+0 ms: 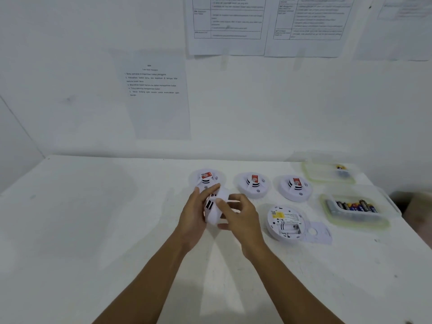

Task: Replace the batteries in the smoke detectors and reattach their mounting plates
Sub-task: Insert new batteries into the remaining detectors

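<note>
Both hands are gripping one smoke detector [214,206] just above the table [93,218]: my left hand [196,216] is curling round its side, my right hand [243,218] is pinching the opposite edge. Blur is hiding its back, so I am judging this a plate twist, needing a level grip and opposite turning. Behind, three more detectors [253,184] are sitting face up. To the right, an open detector [286,222] is lying beside its loose plate [319,232], near a tub [360,223] of batteries [355,205].
</note>
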Demonstrator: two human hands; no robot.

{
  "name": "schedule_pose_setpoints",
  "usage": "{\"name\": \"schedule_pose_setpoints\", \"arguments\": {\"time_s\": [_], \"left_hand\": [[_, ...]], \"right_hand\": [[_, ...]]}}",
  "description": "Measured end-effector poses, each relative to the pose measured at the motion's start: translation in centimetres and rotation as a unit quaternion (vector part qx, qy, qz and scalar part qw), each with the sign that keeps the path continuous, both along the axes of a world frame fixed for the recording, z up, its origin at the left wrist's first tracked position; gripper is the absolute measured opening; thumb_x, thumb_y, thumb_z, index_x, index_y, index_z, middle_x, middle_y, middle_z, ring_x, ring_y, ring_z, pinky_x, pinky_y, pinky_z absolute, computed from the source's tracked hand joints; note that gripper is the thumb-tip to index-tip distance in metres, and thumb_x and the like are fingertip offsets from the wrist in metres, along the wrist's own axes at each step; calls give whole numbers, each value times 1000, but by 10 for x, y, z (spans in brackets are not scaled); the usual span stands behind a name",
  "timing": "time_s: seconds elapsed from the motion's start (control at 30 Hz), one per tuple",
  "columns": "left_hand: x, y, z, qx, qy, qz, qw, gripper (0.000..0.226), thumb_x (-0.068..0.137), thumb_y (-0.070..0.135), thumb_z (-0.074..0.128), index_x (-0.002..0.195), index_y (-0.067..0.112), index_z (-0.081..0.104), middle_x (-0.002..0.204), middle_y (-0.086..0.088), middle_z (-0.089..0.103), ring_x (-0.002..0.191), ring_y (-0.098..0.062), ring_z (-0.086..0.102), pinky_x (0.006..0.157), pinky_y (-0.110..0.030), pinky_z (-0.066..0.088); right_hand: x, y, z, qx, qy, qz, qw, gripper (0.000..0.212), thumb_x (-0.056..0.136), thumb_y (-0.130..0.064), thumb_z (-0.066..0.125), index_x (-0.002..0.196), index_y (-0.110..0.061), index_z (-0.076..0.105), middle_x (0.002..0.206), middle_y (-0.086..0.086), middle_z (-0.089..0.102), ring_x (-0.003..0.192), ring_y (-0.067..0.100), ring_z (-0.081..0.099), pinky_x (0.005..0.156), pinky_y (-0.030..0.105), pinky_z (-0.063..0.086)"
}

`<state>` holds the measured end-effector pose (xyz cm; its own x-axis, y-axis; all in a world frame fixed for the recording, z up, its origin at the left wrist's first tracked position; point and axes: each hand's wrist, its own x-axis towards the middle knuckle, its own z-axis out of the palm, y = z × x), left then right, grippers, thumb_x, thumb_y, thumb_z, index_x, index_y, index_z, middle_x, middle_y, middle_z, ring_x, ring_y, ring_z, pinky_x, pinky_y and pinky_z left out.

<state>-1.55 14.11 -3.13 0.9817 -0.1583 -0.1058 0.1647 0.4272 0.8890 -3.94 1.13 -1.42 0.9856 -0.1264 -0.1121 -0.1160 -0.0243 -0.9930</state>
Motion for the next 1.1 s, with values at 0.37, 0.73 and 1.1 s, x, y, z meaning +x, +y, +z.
{"name": "schedule_pose_setpoints", "arguments": {"time_s": [0.37, 0.73, 1.1], "left_hand": [[-19, 47, -36, 413, -176, -56, 892, 86, 64, 27, 89, 136, 28, 42, 134, 17, 51, 120, 14, 47, 99, -11, 42], [-21, 45, -46, 467, -207, -16, 859, 81, 65, 42, 81, 136, 31, 44, 131, 20, 52, 120, 7, 49, 103, -18, 41], [-23, 40, -53, 496, -215, 1, 841, 78, 83, 26, 75, 147, 22, 32, 145, 14, 39, 131, 1, 37, 101, 1, 23]], "right_hand": [[-13, -19, -31, -124, -33, 80, 989, 36, 86, -14, 57, 119, -28, 65, 100, -10, 72, 88, 9, 69, 76, 28, 59], [-13, -25, -57, -329, -90, 92, 936, 57, 75, -34, 74, 128, -27, 55, 117, -14, 60, 102, 8, 51, 87, 26, 45], [-20, -19, -66, -331, -135, 41, 933, 54, 75, -39, 76, 124, -27, 58, 115, -17, 62, 101, 4, 53, 87, 20, 42]]}}
